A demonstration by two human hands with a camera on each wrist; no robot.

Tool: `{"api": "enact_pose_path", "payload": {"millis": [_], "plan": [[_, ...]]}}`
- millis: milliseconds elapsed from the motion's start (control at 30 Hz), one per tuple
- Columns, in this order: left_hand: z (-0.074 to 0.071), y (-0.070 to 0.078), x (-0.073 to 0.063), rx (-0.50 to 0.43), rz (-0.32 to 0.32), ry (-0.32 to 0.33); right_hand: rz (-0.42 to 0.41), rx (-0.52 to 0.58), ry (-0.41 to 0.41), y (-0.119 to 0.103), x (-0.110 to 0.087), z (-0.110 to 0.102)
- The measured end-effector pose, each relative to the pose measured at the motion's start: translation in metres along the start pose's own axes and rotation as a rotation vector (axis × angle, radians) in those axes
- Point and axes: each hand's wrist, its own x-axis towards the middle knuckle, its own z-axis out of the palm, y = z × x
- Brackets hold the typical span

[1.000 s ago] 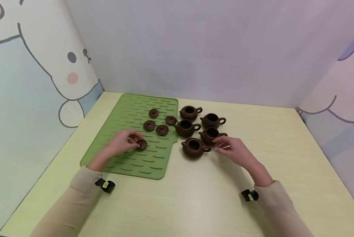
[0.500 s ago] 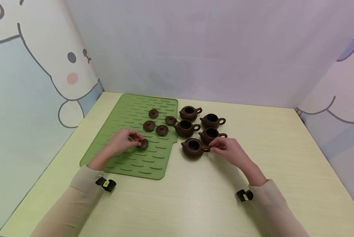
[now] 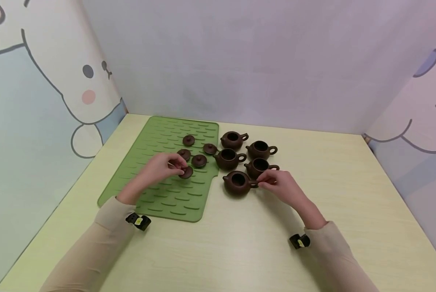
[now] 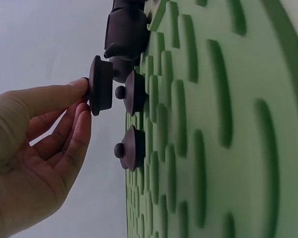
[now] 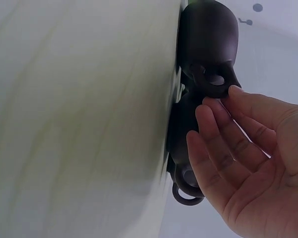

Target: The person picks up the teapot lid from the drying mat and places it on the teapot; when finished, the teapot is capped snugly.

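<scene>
A green mat [image 3: 188, 207] spreads beneath the left hand [image 3: 161, 168]. The nearest teapot [image 3: 235, 189], likely rigid and breakable, stands upright just left of the right hand [image 3: 285, 187], which pinches its handle [image 5: 214, 91]. The left pinches a lid [image 4: 100, 85] above the mat, probably light; its hidden knob seems the best hold.

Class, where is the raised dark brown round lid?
In the head view, left of centre: the left hand pinches the lid above the green ridged mat, near two resting lids.

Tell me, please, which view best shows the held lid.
The left wrist view: the lid appears large and side-on, pinched by the left hand. The head view shows it small, partly covered; the right wrist view omits it.
</scene>
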Motion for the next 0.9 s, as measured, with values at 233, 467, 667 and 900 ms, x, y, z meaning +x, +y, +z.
{"api": "enact_pose_path", "payload": {"millis": [233, 467, 667, 900], "plan": [[0.003, 0.017, 0.007, 0.001, 0.053, -0.008, 0.007, -0.002, 0.000, 0.000, 0.000, 0.000], [0.008, 0.030, 0.016, -0.014, 0.072, -0.035, 0.007, -0.001, -0.002, 0.002, 0.001, 0.000], [0.014, 0.038, 0.024, -0.013, 0.132, -0.046, 0.007, 0.001, -0.002, 0.002, 0.001, 0.001], [0.021, 0.049, 0.031, -0.051, 0.155, -0.066, 0.008, -0.004, -0.003, 0.002, 0.001, 0.001]]}}
